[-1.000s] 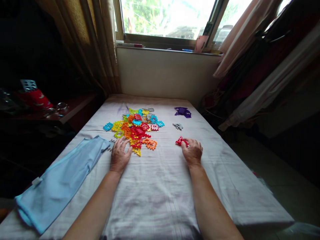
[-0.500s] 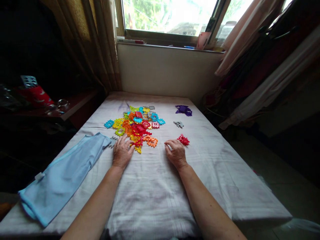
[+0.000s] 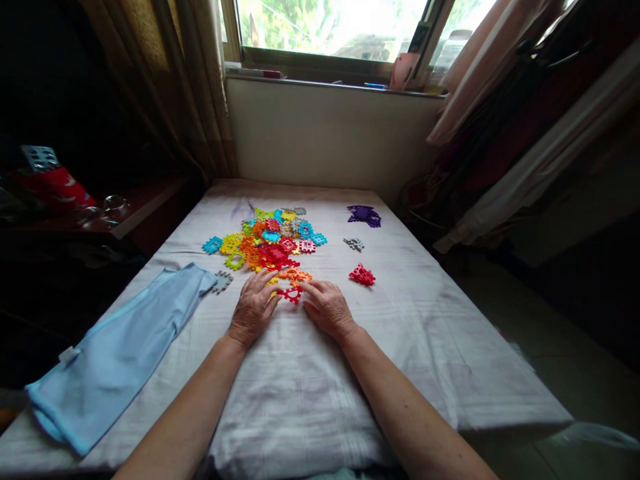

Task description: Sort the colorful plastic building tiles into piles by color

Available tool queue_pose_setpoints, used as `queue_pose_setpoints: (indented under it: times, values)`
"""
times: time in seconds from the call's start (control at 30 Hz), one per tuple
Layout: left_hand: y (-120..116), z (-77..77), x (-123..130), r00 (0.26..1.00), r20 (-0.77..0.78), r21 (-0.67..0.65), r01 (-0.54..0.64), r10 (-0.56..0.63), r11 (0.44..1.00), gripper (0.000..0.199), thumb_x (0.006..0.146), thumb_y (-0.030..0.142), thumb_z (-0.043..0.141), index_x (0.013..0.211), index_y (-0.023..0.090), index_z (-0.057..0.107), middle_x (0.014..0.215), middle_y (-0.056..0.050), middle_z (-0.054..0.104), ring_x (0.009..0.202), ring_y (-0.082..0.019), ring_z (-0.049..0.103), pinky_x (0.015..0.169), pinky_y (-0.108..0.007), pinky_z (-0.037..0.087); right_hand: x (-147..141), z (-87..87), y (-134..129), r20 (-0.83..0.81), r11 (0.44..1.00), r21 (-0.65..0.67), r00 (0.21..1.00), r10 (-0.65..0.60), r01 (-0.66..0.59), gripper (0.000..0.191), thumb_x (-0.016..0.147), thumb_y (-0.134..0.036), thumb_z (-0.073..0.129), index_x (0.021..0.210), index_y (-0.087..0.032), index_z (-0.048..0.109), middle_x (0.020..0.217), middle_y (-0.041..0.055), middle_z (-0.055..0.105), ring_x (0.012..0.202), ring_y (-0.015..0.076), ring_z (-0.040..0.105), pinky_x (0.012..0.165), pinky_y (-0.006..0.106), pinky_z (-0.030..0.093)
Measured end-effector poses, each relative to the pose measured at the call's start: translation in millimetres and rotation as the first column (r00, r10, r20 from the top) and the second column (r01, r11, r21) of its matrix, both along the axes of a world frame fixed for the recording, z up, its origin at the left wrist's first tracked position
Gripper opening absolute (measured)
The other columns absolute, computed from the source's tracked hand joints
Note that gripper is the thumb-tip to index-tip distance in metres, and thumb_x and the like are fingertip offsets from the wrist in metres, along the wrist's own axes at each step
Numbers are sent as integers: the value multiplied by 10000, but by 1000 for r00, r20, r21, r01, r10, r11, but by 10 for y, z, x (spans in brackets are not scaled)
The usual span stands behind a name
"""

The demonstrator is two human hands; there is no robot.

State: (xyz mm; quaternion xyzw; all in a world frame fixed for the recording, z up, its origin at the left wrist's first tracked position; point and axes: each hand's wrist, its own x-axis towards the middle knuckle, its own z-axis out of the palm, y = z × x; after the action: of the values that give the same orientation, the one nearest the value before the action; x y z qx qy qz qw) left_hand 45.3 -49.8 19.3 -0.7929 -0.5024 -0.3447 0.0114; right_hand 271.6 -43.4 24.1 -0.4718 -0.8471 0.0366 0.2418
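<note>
A red toothed plastic building piece (image 3: 291, 295) is between my two hands at the near edge of the colourful pile. My left hand (image 3: 254, 307) pinches its left side with thumb and fingers. On the other side, the curled fingers of my right hand (image 3: 327, 308) close on its right edge. Orange pieces (image 3: 296, 275) lie just beyond the fingertips, and a bit of yellow shows beside my left fingers. The mixed pile (image 3: 265, 243) holds red, orange, yellow, green and blue interlocking pieces.
Apart on the right lie purple pieces (image 3: 364, 215), grey pieces (image 3: 354, 244) and a small red heap (image 3: 363, 275). A grey piece (image 3: 223, 281) touches the folded light-blue cloth (image 3: 130, 350) at left. A wall with a window borders the far end of the cloth-covered table (image 3: 415, 347).
My right hand has moved left from beside the small red heap to the red piece. My left hand has shifted slightly right, bringing the red piece away from the pile.
</note>
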Motion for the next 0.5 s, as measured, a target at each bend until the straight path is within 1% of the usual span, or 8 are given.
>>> queue_pose_setpoints:
  times: [0.07,0.1,0.2,0.27,0.33,0.43,0.47,0.5]
  values:
    - [-8,14,23,999,1,-13,36,-36,999,192,929,314,526,989,245,695,1368,-71,620,1373,-263,470,1158,-535,355,0,4,-1,23,1000,-13,1000,11,-11,333,895,-234,601,1219,-259,676,1179,79,695,1066,226,608,926,354,459]
    - [-9,18,26,999,5,-17,54,-54,998,196,930,318,525,987,241,696,1370,-74,619,1370,-264,474,1151,-529,370,-2,7,-3,31,1000,-21,999,12,-11,317,898,-228,597,1201,-255,685,1161,79,701,1049,226,614,916,354,463]
    - [-13,22,25,995,31,-39,92,-91,995,196,928,323,531,972,240,702,1369,-76,618,1352,-261,494,1140,-521,396,-21,16,-9,36,1000,-25,999,-10,10,396,890,-228,617,1285,-238,640,1154,93,696,1039,232,614,905,357,470]
    - [-18,18,26,993,58,-59,104,-100,993,187,923,316,540,962,245,707,1372,-71,617,1349,-257,497,1145,-527,393,-35,17,-7,30,1000,-19,999,-23,23,451,873,-235,647,1323,-254,617,1165,94,686,1049,231,607,903,355,469]
    - [-24,8,30,991,83,-71,112,-106,991,175,917,311,550,951,245,710,1368,-69,619,1348,-255,499,1146,-532,393,-42,16,0,27,1000,-21,999,-18,18,388,869,-236,657,1254,-279,662,1155,78,687,1048,223,606,898,346,467]
    - [-23,-14,33,988,114,-77,114,-104,991,170,914,316,560,941,240,709,1359,-75,626,1334,-254,514,1146,-532,393,-36,20,9,25,999,-36,1000,2,-2,211,902,-236,617,1076,-271,730,1091,58,706,997,201,625,884,330,464]
    - [-21,-21,32,987,123,-79,113,-102,990,172,915,319,559,940,237,708,1360,-77,626,1331,-254,518,1148,-531,390,-34,22,9,24,999,-40,1000,10,-9,198,908,-235,607,1061,-263,730,1083,57,709,990,199,629,885,329,463]
    - [-18,-25,30,986,130,-81,112,-101,990,175,918,322,557,939,235,707,1361,-80,625,1328,-253,521,1150,-531,388,-33,25,8,24,999,-43,1000,18,-17,214,906,-235,607,1087,-255,721,1098,62,709,1001,201,629,893,330,463]
